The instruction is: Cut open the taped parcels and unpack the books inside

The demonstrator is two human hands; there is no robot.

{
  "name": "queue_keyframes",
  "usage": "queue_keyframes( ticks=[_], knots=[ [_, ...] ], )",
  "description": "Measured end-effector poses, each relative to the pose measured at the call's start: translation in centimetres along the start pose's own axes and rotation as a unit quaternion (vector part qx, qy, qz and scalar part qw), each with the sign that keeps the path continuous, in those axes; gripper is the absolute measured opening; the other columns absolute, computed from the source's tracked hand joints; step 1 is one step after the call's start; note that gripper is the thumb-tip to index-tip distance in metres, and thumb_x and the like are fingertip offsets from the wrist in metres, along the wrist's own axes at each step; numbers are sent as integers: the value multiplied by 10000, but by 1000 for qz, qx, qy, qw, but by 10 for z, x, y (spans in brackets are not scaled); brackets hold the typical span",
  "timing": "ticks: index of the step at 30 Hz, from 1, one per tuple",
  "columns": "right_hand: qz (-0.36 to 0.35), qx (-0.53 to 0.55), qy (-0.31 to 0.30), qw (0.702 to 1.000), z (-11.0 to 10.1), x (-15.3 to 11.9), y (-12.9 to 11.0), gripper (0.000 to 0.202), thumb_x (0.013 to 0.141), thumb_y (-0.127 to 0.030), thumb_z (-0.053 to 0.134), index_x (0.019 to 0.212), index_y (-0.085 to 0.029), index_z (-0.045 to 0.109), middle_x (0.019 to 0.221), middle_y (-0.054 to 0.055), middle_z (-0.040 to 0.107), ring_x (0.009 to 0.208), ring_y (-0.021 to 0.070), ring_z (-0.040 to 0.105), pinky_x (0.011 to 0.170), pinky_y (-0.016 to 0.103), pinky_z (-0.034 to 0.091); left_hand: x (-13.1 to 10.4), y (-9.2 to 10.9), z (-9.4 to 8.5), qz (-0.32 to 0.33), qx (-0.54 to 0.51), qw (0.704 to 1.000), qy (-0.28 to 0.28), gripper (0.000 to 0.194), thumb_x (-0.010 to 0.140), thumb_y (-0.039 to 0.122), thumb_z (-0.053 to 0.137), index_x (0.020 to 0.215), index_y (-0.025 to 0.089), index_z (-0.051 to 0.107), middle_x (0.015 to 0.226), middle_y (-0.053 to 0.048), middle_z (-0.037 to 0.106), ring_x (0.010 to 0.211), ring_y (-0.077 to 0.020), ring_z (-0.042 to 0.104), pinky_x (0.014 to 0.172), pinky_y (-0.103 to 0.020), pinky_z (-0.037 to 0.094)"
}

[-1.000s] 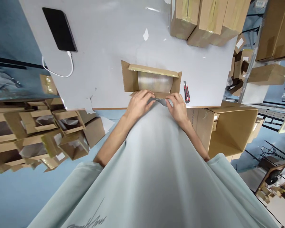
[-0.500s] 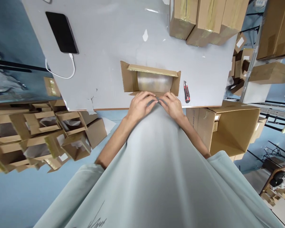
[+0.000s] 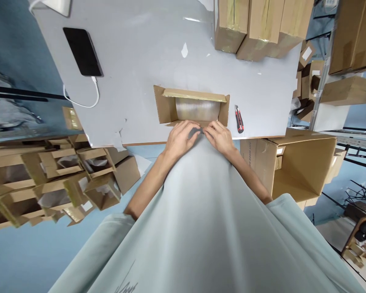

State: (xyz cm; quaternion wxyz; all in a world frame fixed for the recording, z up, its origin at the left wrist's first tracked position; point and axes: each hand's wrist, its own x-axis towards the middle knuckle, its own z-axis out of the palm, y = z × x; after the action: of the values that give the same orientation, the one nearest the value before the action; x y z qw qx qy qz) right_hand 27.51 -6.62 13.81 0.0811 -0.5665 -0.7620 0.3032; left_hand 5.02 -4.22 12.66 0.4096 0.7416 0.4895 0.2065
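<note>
At the table's front edge my left hand point(image 3: 179, 137) and my right hand point(image 3: 218, 137) are close together, fingers bent and pinched. A small dark grey piece point(image 3: 195, 131) shows between their fingertips; most of it is covered, and I cannot make out its kind. Just beyond the hands lies an open cardboard box point(image 3: 165, 106), its opening facing me and a shiny, translucent wrapping point(image 3: 198, 109) inside. To the right of the box rests a red and black utility knife point(image 3: 239, 119), touched by neither hand.
Taped cardboard boxes point(image 3: 259, 30) stand at the table's back right. A phone point(image 3: 83, 52) with a white cable lies at the left. Open cartons point(image 3: 102, 191) are stacked below on the left, and a large open carton point(image 3: 305, 167) stands right of the table.
The view has shifted slightly, so the table's things appear a little lower. Both hands keep their pinch at the table edge; slightly more of the dark grey piece shows.
</note>
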Motion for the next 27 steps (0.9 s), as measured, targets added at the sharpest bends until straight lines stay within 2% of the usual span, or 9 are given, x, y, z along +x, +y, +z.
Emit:
queue_keyframes(
  ticks=[6,16,23,27],
  knots=[
    [-14,30,17,999,-1,-10,8,347,1226,-285,467,1204,-271,813,1261,123,781,1198,279,699,1072,427,599,5,-14,1,-18,31,999,10,353,1181,464,504,1183,292,812,1182,-117,835,1100,-325,748,1013,-500,559],
    [3,113,86,990,-9,-32,16,327,1217,-344,461,1117,-274,765,1210,122,805,1197,272,757,1087,443,623,9,-16,4,-27,20,999,19,362,1164,466,509,1156,290,824,1166,-123,822,1087,-334,736,1013,-515,542],
    [62,138,119,981,-21,-65,19,275,1194,-381,512,1092,-277,745,1179,135,809,1163,276,790,1079,474,641,11,-20,7,-13,35,999,32,340,1164,427,501,1144,292,812,1155,-113,818,1070,-323,732,992,-504,537],
    [108,164,176,965,-32,-81,21,306,1178,-480,546,1052,-273,733,1113,130,805,1081,285,798,1004,492,673,12,-21,8,-17,44,998,33,342,1165,442,502,1147,288,807,1165,-115,822,1082,-322,734,983,-505,541]
  ],
)
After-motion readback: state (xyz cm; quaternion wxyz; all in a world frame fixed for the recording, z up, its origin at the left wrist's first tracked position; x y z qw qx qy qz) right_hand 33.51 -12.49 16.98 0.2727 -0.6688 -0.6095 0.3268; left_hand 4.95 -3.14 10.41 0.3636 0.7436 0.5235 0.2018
